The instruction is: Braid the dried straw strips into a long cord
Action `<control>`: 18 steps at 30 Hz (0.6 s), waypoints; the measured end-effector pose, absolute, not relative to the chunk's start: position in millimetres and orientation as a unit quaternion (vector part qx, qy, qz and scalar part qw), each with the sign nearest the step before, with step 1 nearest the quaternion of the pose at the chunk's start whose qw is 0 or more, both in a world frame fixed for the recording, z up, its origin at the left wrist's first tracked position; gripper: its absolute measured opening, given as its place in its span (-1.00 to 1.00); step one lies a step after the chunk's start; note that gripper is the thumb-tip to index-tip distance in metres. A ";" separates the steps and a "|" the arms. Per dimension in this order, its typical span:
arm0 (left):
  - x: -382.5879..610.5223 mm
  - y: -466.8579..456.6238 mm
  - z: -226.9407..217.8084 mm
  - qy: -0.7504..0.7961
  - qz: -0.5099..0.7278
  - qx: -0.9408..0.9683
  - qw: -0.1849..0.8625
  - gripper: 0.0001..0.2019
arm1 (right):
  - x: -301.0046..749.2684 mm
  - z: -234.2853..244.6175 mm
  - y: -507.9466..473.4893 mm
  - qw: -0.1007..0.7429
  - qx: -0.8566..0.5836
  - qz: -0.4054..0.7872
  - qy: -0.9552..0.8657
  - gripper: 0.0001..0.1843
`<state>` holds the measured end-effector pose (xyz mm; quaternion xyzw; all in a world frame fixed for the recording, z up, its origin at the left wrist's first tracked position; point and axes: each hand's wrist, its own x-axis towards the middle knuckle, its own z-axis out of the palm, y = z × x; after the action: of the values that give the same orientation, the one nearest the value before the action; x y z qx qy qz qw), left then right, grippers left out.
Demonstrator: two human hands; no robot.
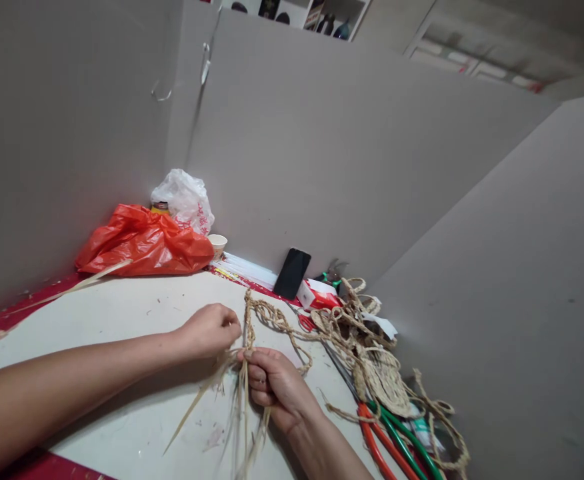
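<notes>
A braided straw rope (250,320) stretches away from me over the white board (192,297), and its far end loops off to the right. At the braid's near end, my right hand (278,385) pinches it between thumb and forefinger. Loose straw strands (245,407) fan out below that grip toward the board's near side. My left hand (215,328) is just left of the braid, its fingers curled closed. Whatever those fingers hold is hidden. One long pale strand (192,410) slants down-left from near the braid.
Coiled straw ropes (372,333) crowd the right side, with orange-handled (377,440) and green-handled tools (407,440) in front. A phone (292,273) leans at the back beside a red box (325,299). Back left are a red plastic bag (145,243), a white bag (182,197) and a paper cup (217,245).
</notes>
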<state>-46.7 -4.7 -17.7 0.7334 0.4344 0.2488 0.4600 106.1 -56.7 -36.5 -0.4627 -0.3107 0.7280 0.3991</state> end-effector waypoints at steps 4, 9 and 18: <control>-40.9 0.7 -35.0 0.391 0.269 0.641 0.602 -0.84 | 108.8 -35.6 -53.8 0.383 -0.449 0.739 -0.325 -0.79; -35.5 -12.9 -38.0 0.380 0.194 0.579 0.694 -0.88 | 113.4 -35.4 -51.5 0.357 -0.439 0.745 -0.353 -0.80; -43.6 0.7 -39.9 0.347 0.205 0.659 0.635 -0.76 | 126.4 -29.2 -48.8 0.293 -0.467 0.714 -0.431 -0.78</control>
<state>-43.6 0.7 -39.9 0.6593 0.3466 0.2045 0.6351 126.4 -48.8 -29.2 -0.4672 -0.4312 0.7143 0.2925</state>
